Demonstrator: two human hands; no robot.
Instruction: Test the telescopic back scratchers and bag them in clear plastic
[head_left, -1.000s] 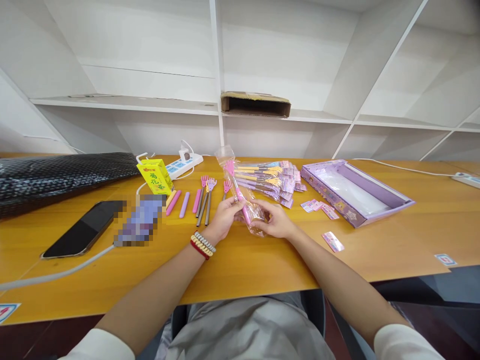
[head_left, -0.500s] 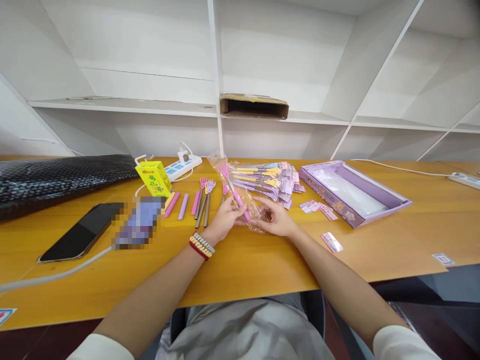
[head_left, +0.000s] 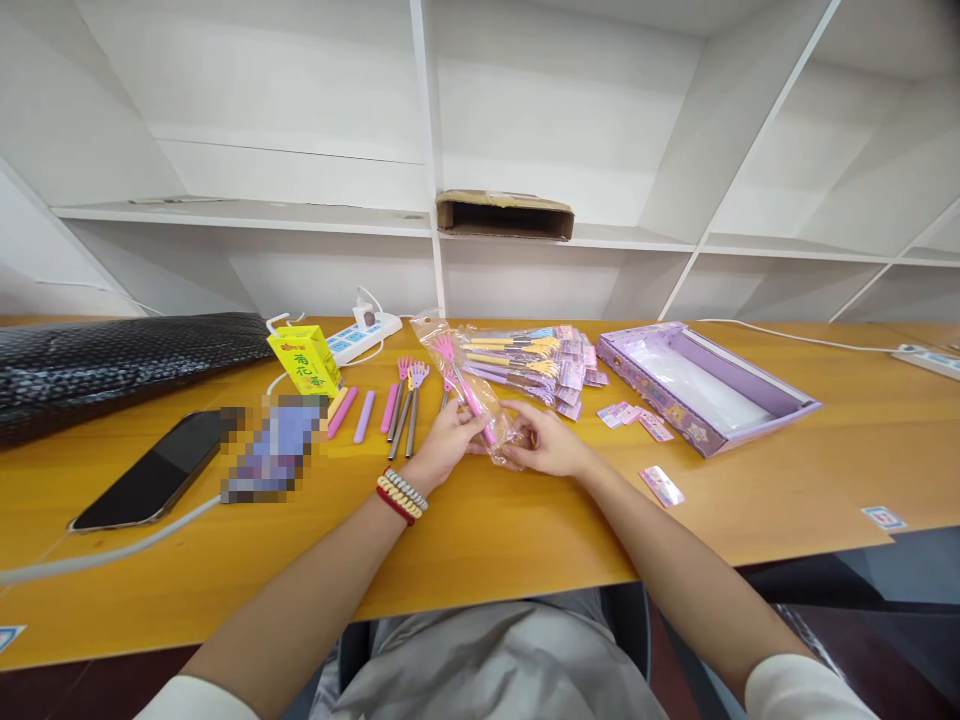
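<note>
A pink back scratcher (head_left: 470, 392) with a hand-shaped head lies inside a clear plastic bag (head_left: 427, 328), slanting up and to the left. My left hand (head_left: 448, 440) is closed on the scratcher's handle through the bag, thumb on top. My right hand (head_left: 549, 440) pinches the bag's crumpled lower end, its fingers curled and partly hidden. Left of my left hand lie loose scratcher heads on metal rods (head_left: 411, 405) and several coloured handle tubes (head_left: 364, 416). Just beyond my hands is a pile of bagged back scratchers (head_left: 517, 360) with printed cards.
A purple open box (head_left: 709, 395) stands at the right, near small printed cards (head_left: 661, 486). To the left are a yellow drink carton (head_left: 306, 360), a power strip (head_left: 366, 338), a black phone (head_left: 157, 470) and a black wrapped bundle (head_left: 127, 365). White shelves rise behind, holding a cardboard box (head_left: 504, 215).
The scratcher's head now sits lower in the bag, and the bag's upper end shows flatter above it. Both hands keep their grip in nearly the same place.
</note>
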